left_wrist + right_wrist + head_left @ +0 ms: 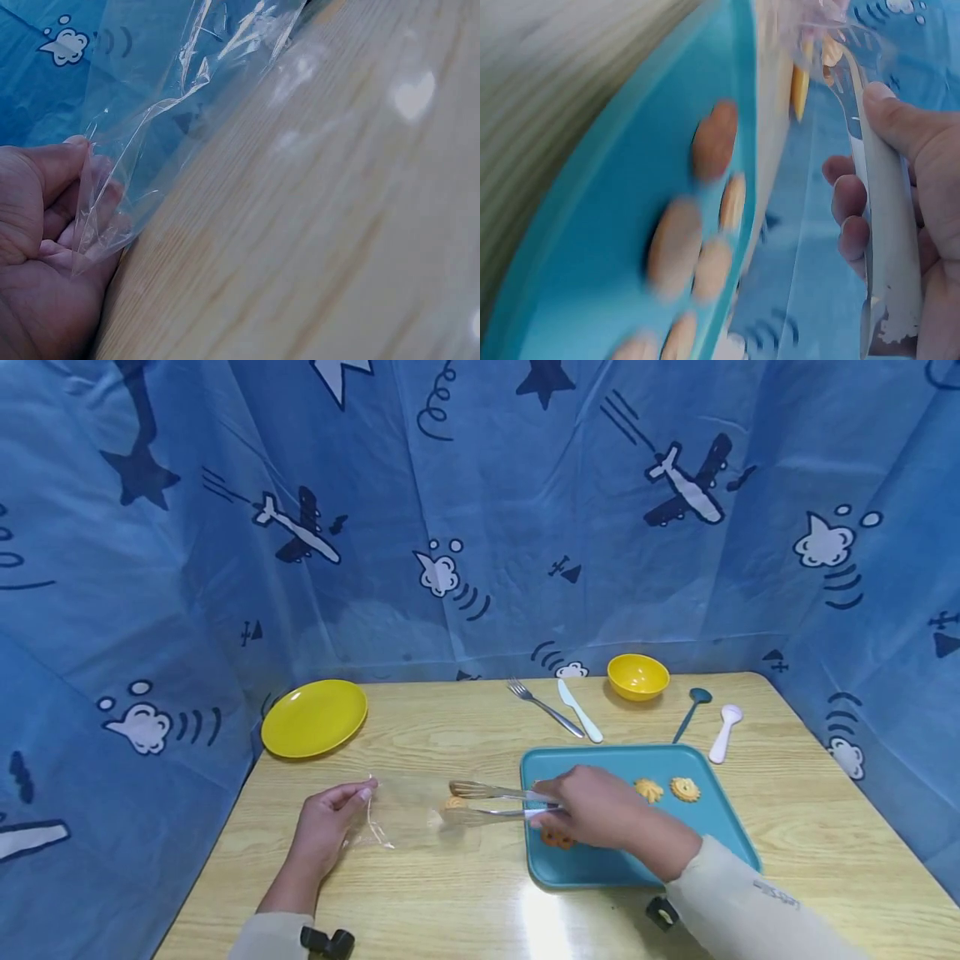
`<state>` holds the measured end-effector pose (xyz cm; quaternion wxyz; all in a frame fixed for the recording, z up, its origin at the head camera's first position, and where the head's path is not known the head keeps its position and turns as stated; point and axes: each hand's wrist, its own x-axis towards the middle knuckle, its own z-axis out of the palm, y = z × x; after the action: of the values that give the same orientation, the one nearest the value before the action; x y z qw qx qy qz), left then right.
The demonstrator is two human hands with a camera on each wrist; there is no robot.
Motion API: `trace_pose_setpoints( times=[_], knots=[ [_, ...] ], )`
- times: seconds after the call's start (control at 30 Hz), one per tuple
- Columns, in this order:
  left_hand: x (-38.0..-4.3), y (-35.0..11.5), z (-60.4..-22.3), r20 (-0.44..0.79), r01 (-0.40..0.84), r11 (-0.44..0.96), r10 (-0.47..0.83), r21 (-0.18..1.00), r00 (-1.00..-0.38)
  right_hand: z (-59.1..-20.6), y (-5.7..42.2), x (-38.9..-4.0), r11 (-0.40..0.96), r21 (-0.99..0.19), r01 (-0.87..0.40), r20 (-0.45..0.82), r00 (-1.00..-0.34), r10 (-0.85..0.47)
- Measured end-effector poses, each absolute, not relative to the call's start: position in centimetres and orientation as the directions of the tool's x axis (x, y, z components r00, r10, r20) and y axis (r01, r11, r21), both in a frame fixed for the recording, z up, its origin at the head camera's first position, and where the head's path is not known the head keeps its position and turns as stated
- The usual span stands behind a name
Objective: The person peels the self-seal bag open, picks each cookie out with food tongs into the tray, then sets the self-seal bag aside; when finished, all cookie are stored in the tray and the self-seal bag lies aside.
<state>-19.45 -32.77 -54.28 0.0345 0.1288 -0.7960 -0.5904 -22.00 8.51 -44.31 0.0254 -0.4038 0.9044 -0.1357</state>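
My left hand [318, 831] pinches the edge of a clear plastic bag [150, 142] between thumb and fingers, above the table left of the tray. From the right, my right hand [600, 806] grips metal tongs [889, 225], which point left toward the bag. A golden cookie [454, 803] sits between the tong tips, and the bag's film overlaps the tips in the head view. Beneath my right hand lies a teal tray [592, 870] bearing several cookies, among them a round golden cookie [684, 789] and brown ones partly hidden by the hand.
A yellow plate [315, 718] stands at the back left. Behind the tray are a fork [546, 708], a white knife [580, 712] and a yellow bowl [637, 677]. A dark spoon [692, 713] and a pale spoon [724, 735] lie at the right. Blue curtains [480, 527] enclose the table.
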Motion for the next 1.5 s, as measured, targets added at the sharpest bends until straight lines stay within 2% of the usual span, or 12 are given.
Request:
trace_pose_setpoints(
  times=[0.23, 0.43, 0.7, 1.03, 1.23, 1.5],
  knots=[
    [-19.7, -32.9, -54.3, -0.117, -0.183, 0.282, -0.235, 0.942, -0.965, -43.9, 15.8, -21.0, 0.738, -0.207, -0.642, 0.122, -0.766, -0.632],
    [-19.3, -32.8, -54.3, -0.127, -0.197, 0.297, -0.239, 0.934, -0.963, -44.1, 21.3, -20.0, 0.820, -0.196, -0.538, 0.082, -0.842, -0.533],
    [-19.0, -32.9, -54.1, -0.122, -0.188, 0.295, -0.229, 0.937, -0.966, -43.8, 27.8, -18.1, 0.888, -0.190, -0.419, -0.002, -0.904, -0.427],
    [-19.0, -33.1, -53.9, -0.123, -0.187, 0.269, -0.237, 0.945, -0.964, -43.9, 32.8, -16.8, 0.942, -0.105, -0.320, -0.073, -0.942, -0.328],
    [-19.2, -32.9, -53.9, -0.127, -0.192, 0.278, -0.237, 0.941, -0.963, -44.3, 33.7, -16.8, 0.950, -0.090, -0.299, -0.138, -0.941, -0.309],
    [-19.4, -32.6, -54.1, -0.135, -0.198, 0.270, -0.236, 0.942, -0.962, -44.9, 34.1, -16.6, 0.950, -0.076, -0.303, -0.126, -0.942, -0.310]
  ],
)
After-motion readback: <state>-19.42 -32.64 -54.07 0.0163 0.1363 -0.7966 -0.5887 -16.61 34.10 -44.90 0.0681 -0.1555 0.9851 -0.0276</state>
